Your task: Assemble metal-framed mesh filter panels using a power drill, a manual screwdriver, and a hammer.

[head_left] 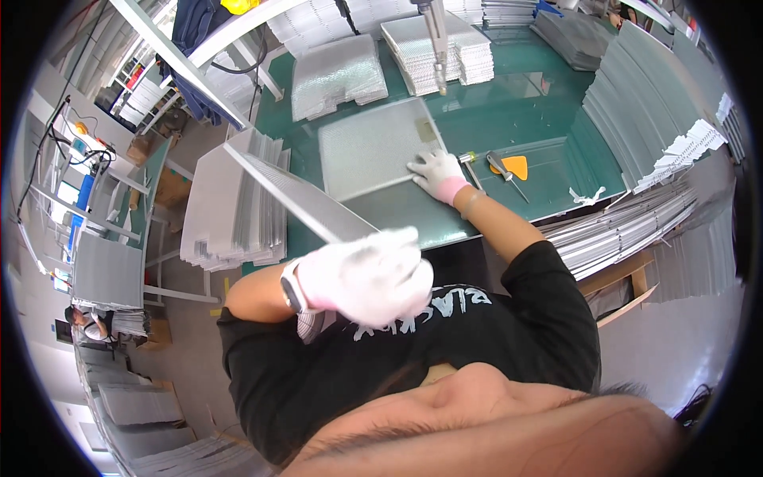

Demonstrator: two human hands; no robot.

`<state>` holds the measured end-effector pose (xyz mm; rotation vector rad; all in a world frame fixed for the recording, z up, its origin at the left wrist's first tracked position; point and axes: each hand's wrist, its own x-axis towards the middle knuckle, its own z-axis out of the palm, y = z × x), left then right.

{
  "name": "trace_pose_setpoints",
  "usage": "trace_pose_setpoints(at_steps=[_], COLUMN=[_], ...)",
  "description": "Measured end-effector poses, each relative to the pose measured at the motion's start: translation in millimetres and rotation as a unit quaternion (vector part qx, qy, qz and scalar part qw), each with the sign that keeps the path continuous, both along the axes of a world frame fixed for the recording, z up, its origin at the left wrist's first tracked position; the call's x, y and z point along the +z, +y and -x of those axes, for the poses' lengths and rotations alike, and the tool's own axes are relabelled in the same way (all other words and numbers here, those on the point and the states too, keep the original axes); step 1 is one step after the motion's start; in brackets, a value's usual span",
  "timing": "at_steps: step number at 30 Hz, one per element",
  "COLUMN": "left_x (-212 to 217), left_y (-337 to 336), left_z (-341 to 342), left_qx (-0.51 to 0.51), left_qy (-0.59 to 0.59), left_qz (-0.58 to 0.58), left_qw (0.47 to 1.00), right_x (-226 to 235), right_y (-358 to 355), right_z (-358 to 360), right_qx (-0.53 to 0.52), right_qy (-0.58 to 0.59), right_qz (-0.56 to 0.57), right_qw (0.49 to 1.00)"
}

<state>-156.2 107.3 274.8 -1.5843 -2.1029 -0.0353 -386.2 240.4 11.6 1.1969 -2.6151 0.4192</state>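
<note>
A thin, light grey mesh-textured panel (298, 197) stands tilted on edge at the left. Its near end runs behind my left hand (366, 274), which wears a white glove and is closed on it; motion blurs the fingers a little. On the green tabletop lies a similar flat panel (369, 151), rectangular, with a small darker patch near its right edge. My right hand (439, 176), also gloved, rests on that panel's right side with fingers spread. Just right of this hand are a green-and-silver hand tool (469, 159), a screwdriver (509, 176) and an orange-yellow scraper (516, 167).
A stack of panels (230, 199) stands left of the green table (548, 103). More stacks (338, 75) line the back. A metal arm-like tool (437, 48) hangs above the table. Large grey sheets (652, 103) lean at the right. A person (91, 324) is far left.
</note>
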Motion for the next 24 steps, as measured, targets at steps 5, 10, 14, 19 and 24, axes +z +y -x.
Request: trace_pose_setpoints(at_steps=[5, 10, 14, 19, 24], left_x=[-28, -60, -73, -98, -105], left_y=[8, -6, -2, -2, -3], left_z=[77, 110, 113, 120, 118], left_qx=[0.148, 0.168, 0.240, 0.305, 0.290], left_qy=[-0.019, 0.074, 0.138, 0.127, 0.117], left_qz=[-0.056, -0.103, -0.243, -0.322, -0.345], left_qw=[0.987, 0.977, 0.930, 0.887, 0.885], right_x=[15, 36, 8, 1, -8], right_y=[7, 80, 106, 107, 131], right_z=[18, -50, -92, -88, -87], right_qx=[-0.038, -0.227, -0.300, -0.329, -0.225], right_qy=[-0.027, -0.077, -0.102, -0.122, -0.186], right_qz=[0.037, 0.089, 0.010, 0.011, 0.208], right_qw=[0.998, 0.967, 0.948, 0.936, 0.934])
